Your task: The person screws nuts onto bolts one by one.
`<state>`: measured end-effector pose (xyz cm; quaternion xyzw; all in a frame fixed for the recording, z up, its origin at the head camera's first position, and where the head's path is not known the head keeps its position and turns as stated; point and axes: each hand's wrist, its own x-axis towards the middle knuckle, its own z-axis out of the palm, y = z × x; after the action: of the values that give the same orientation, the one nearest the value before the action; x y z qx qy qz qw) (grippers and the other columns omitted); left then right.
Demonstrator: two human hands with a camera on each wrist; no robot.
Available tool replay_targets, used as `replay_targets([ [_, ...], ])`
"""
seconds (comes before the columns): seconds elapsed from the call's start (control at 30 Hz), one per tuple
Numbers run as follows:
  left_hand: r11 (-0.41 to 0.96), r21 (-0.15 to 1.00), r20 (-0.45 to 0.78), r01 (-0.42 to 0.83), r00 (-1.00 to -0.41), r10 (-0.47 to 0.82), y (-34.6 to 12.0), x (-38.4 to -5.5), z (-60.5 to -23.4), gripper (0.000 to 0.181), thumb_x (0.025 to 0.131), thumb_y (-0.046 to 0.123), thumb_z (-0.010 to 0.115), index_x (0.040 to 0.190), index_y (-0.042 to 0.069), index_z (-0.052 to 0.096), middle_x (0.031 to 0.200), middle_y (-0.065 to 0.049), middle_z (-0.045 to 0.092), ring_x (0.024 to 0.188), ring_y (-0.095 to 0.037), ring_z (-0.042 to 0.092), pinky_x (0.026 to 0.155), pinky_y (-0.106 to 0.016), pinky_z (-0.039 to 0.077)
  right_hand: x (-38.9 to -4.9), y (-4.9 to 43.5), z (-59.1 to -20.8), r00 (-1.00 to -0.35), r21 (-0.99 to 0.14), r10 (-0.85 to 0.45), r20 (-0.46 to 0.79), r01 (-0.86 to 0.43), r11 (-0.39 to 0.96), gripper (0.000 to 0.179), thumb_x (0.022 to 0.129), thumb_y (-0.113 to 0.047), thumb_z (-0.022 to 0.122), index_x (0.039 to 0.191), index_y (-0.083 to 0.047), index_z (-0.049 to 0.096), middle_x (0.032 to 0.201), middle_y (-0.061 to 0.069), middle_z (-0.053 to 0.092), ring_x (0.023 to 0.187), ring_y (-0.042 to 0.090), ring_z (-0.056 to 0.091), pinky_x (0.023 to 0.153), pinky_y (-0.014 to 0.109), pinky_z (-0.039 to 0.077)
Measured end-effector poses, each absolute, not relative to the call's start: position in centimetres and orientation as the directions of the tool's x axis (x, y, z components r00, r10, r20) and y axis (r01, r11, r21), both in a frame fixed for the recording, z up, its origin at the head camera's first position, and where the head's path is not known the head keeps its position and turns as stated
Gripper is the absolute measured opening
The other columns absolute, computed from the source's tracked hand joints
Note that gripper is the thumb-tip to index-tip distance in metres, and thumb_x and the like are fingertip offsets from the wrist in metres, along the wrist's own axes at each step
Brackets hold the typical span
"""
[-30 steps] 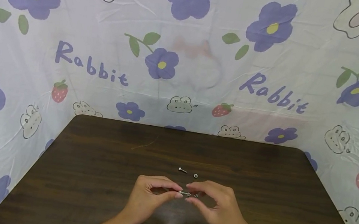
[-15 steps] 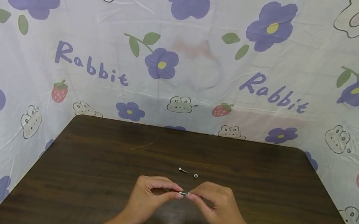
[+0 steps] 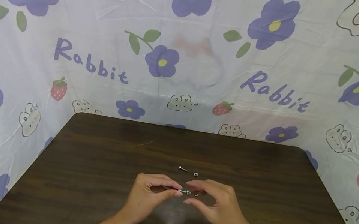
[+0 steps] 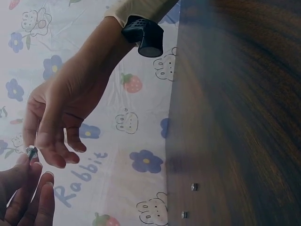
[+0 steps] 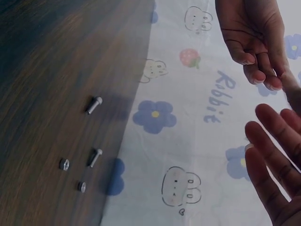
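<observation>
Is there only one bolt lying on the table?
No, the right wrist view shows two bolts lying on the table.

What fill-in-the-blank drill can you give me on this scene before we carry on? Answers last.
The raised bolt is pinched by the person's ______ hand.
The right wrist view shows ______ loose nuts on the table.
In the head view, the far nut lies to the ______ of the loose bolt.
Purple lettering on the cloth backdrop reads ______.

left; two; right; Rabbit
</observation>
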<state>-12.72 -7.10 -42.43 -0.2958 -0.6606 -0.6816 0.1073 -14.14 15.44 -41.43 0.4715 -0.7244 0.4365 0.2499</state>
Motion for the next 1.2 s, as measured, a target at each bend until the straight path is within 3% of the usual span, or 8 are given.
replay_targets([
  [0.13, -0.111, 0.838, 0.544, 0.534, -0.803, 0.244, -7.12, -12.74, -42.32, 0.008, 0.086, 0.001, 0.079, 0.094, -0.002, 0.078, 0.09, -0.011, 0.076, 0.079, -0.019, 0.074, 0.066, -0.037, 0.062, -14.44, 15.32, -41.37, -0.363, -0.335, -0.465, 0.807, -0.931, 0.145, 0.022, 0.092, -0.016, 0.077, 0.107, -0.002, 0.074, 0.095, 0.008, 0.076, 0.078, 0.013, 0.072, 0.072, 0.02, 0.058],
  [0.3, -0.104, 0.84, 0.54, 0.532, -0.804, 0.247, -7.11, -12.68, -42.29, 0.008, 0.086, 0.002, 0.08, 0.094, 0.001, 0.079, 0.089, -0.01, 0.077, 0.078, -0.018, 0.074, 0.063, -0.035, 0.062, -14.47, 15.26, -41.29, -0.34, -0.319, -0.467, 0.817, -0.939, 0.125, 0.015, 0.095, -0.015, 0.073, 0.103, -0.002, 0.075, 0.092, 0.006, 0.075, 0.079, 0.014, 0.072, 0.071, 0.023, 0.059],
  [0.77, -0.133, 0.82, 0.57, 0.556, -0.778, 0.265, -6.98, -12.68, -42.27, 0.009, 0.087, 0.0, 0.078, 0.095, -0.004, 0.077, 0.091, -0.011, 0.076, 0.082, -0.021, 0.075, 0.067, -0.038, 0.062, -14.16, 15.16, -41.67, -0.378, -0.367, -0.482, 0.79, -0.922, 0.121, 0.014, 0.099, -0.015, 0.068, 0.094, -0.005, 0.075, 0.085, 0.004, 0.074, 0.076, 0.014, 0.072, 0.071, 0.02, 0.058],
  [1.0, -0.126, 0.817, 0.574, 0.562, -0.775, 0.264, -6.95, -12.67, -42.2, 0.008, 0.086, 0.0, 0.078, 0.094, -0.003, 0.078, 0.09, -0.011, 0.076, 0.08, -0.02, 0.074, 0.065, -0.037, 0.062, -14.2, 15.08, -41.65, -0.364, -0.345, -0.462, 0.809, -0.93, 0.129, 0.017, 0.101, -0.014, 0.065, 0.088, -0.009, 0.075, 0.08, 0.001, 0.073, 0.074, 0.012, 0.071, 0.07, 0.02, 0.058],
  [1.2, -0.101, 0.827, 0.559, 0.553, -0.788, 0.26, -7.13, -12.65, -42.12, 0.008, 0.087, 0.002, 0.079, 0.095, 0.001, 0.079, 0.091, -0.009, 0.077, 0.08, -0.02, 0.074, 0.065, -0.036, 0.062, -13.92, 15.3, -41.38, -0.429, -0.382, -0.427, 0.796, -0.903, 0.196, 0.018, 0.099, -0.022, 0.069, 0.091, -0.007, 0.076, 0.085, 0.002, 0.075, 0.075, 0.014, 0.073, 0.072, 0.02, 0.059],
])
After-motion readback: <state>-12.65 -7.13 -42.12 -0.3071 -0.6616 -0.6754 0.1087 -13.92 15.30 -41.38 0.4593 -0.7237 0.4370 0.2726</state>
